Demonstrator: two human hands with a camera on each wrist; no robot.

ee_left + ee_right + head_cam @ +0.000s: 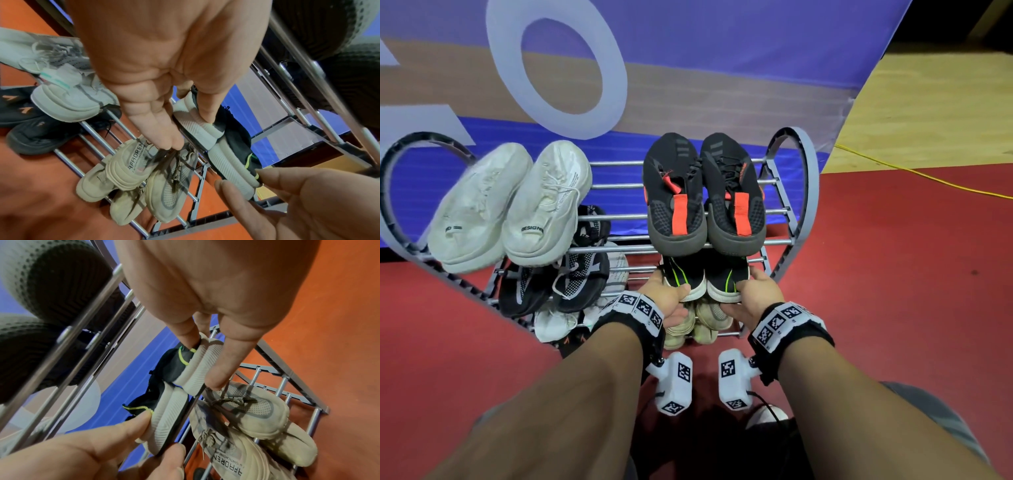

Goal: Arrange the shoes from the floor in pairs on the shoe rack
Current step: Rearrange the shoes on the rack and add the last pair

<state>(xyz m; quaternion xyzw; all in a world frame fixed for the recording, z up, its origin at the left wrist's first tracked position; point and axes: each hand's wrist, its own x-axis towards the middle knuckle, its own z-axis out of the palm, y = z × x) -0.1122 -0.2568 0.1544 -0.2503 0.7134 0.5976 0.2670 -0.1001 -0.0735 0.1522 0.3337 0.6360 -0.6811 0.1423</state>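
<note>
A grey shoe rack (809,178) holds pairs on three shelves. On the right of the middle shelf lies a black pair with green lines and white soles, heels toward me. My left hand (675,301) grips the heel of the left shoe (685,279), thumb on top (206,113) and fingers under the sole. In the same way my right hand (749,292) pinches the heel of the right shoe (726,284), seen close in the right wrist view (195,368). Both soles rest on the shelf bars.
White pair (510,205) and black-and-orange pair (705,195) sit on top. A black-and-white pair (558,281) lies on the middle left. Below are a beige pair (139,177) and a pale grey pair (68,99). Black shoes (35,129) lie under the rack on the red floor.
</note>
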